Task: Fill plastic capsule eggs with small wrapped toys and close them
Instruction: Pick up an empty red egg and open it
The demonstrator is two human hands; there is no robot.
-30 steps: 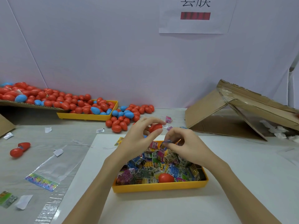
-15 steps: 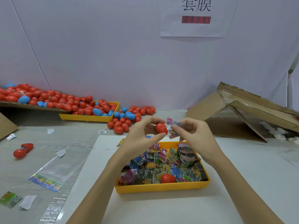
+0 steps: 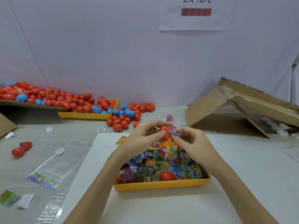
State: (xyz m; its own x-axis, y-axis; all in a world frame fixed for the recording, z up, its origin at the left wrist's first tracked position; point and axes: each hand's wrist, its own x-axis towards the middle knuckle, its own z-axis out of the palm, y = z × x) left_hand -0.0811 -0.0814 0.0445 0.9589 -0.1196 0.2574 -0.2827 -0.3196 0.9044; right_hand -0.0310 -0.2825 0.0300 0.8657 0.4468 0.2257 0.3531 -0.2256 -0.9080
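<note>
Capsule egg (image 3: pixel 165 133) above white table (image 3: pixel 242 159), wall (image 3: pixel 113 54) behind

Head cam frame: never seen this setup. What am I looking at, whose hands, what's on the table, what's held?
There is no robot here. One wide-angle camera worn on a person's head looks forward and down at their two bare hands. The left hand holds a red capsule egg in a fingertip grip. The right hand pinches a small wrapped toy against the egg's side. Below them a yellow tray holds many wrapped toys and one red egg piece. At the back left, a second yellow tray and cardboard carry a pile of red and blue eggs. A folded cardboard box lies at the right.
</note>
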